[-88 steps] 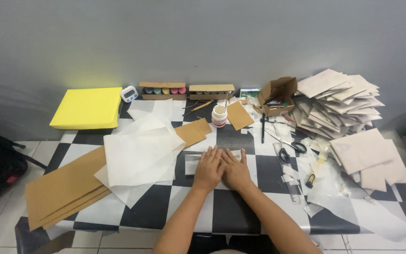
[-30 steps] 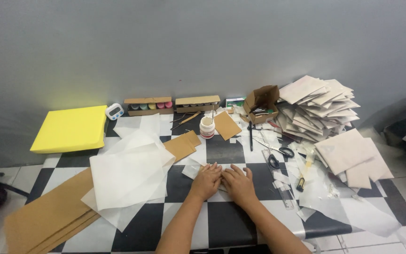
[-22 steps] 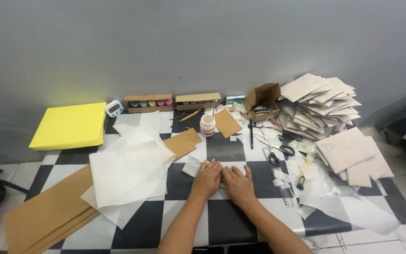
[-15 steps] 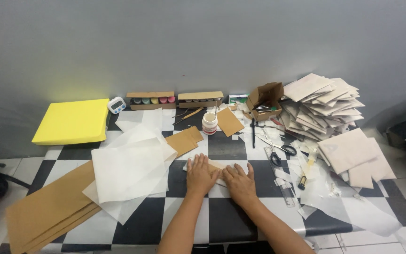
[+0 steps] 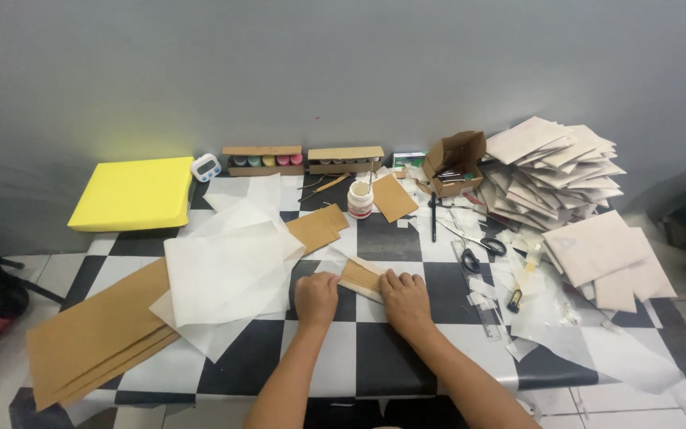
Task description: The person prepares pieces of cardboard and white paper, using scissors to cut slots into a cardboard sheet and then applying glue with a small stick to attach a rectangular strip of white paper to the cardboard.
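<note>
While the brown fold [image 5: 360, 276] is pinned flat under both open hands [image 5: 316, 295] [image 5: 406, 299], nothing gripped, uneven pressure could skew its crease.

A small brown paper piece [image 5: 360, 276] wrapped in white translucent paper lies flat and slightly slanted between both hands, its ends pinned under their fingertips.

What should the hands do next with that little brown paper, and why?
Probably press the fold flat. The left hand and right hand both rest on the small brown folded paper piece, which lies partly wrapped in white paper on the black-and-white checkered table.
</note>
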